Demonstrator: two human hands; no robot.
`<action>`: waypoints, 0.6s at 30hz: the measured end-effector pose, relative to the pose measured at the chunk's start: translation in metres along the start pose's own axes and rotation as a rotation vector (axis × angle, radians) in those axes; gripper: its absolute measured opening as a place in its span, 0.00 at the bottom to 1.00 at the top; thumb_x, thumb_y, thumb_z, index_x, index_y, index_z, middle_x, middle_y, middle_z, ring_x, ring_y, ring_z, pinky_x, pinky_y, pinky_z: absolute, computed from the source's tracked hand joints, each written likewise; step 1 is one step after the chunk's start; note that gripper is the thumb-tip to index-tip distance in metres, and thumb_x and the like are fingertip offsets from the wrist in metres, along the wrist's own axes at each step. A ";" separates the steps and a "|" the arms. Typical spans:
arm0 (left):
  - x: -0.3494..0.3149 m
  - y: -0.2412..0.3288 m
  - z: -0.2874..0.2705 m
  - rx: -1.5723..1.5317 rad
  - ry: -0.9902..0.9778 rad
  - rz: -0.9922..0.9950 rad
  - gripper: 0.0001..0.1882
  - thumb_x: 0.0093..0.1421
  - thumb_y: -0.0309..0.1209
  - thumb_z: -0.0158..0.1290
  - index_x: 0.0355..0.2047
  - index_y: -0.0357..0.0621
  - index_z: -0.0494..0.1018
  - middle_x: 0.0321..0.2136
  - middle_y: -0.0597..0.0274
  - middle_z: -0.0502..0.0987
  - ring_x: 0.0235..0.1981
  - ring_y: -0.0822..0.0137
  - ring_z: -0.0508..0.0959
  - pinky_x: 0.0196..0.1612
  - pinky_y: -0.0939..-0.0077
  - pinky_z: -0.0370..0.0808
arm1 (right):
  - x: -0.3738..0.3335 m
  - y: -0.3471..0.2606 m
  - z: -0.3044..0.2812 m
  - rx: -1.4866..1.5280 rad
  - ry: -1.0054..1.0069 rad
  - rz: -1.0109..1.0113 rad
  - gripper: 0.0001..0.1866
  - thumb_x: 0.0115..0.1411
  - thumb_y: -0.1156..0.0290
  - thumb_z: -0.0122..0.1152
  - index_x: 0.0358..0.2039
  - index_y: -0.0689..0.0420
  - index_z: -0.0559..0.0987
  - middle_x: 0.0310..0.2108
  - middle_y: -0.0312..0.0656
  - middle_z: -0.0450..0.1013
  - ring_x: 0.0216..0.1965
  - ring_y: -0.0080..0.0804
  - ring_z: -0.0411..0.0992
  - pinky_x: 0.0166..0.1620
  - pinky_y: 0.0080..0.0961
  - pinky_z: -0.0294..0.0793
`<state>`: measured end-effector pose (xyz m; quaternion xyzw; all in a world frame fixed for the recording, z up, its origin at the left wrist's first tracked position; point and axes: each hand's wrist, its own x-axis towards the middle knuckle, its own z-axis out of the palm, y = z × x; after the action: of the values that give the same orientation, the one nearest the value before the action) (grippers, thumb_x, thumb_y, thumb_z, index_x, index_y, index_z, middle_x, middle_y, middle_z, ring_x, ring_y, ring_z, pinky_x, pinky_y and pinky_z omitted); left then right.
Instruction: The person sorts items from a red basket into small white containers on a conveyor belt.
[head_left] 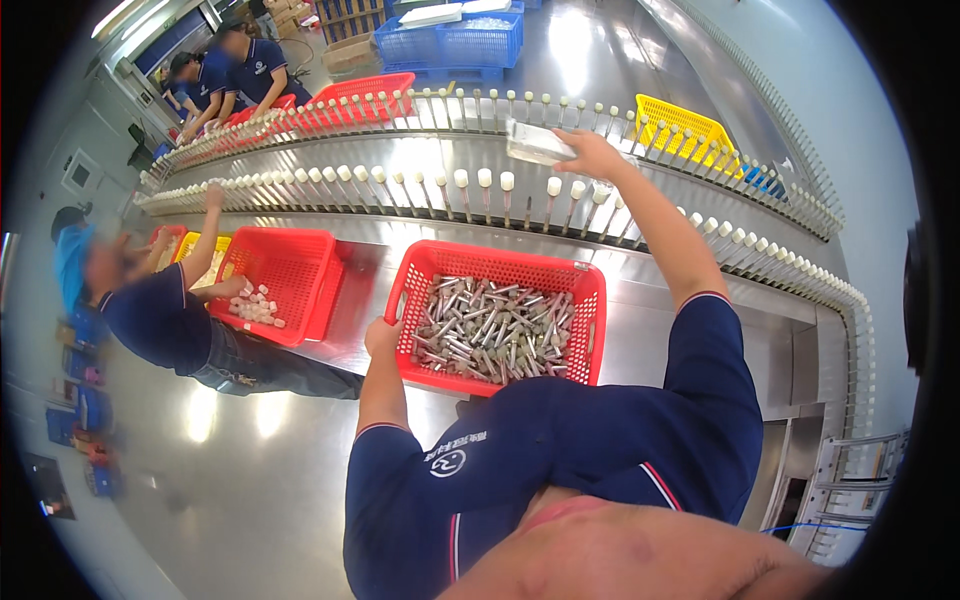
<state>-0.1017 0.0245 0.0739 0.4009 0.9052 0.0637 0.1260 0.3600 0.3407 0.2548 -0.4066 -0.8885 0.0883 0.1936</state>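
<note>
My left hand (381, 337) is closed on the left rim of a red plastic basket (592, 300). Inside it lies a loose heap of slim metal pieces (490, 335), many with dull greyish ends. Stretched far out over the line, my right hand (592, 153) grips one end of a pale, partly see-through rectangular box (538, 143); its contents cannot be made out. Below that arm runs the near row of upright metal pins, most topped with white caps (461, 178). One dark pin (529, 208) in this row stands without a cap.
A far row of capped pins (493, 95) runs behind, curving round at right. A yellow basket (690, 128) stands beyond it. At left, a co-worker (160, 315) reaches to the near row beside another red basket (300, 262) holding white caps. More people work at the far left.
</note>
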 end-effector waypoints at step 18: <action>0.005 0.004 0.000 -0.041 -0.027 -0.012 0.23 0.47 0.49 0.59 0.34 0.43 0.78 0.32 0.50 0.80 0.36 0.52 0.80 0.40 0.57 0.76 | -0.031 0.028 0.039 -0.159 -0.013 -0.031 0.44 0.44 0.42 0.65 0.60 0.50 0.67 0.37 0.48 0.70 0.43 0.47 0.69 0.47 0.37 0.68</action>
<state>-0.1018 0.0308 0.0739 0.3938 0.9042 0.0761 0.1465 0.3812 0.3358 0.2022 -0.4064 -0.9001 0.0169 0.1561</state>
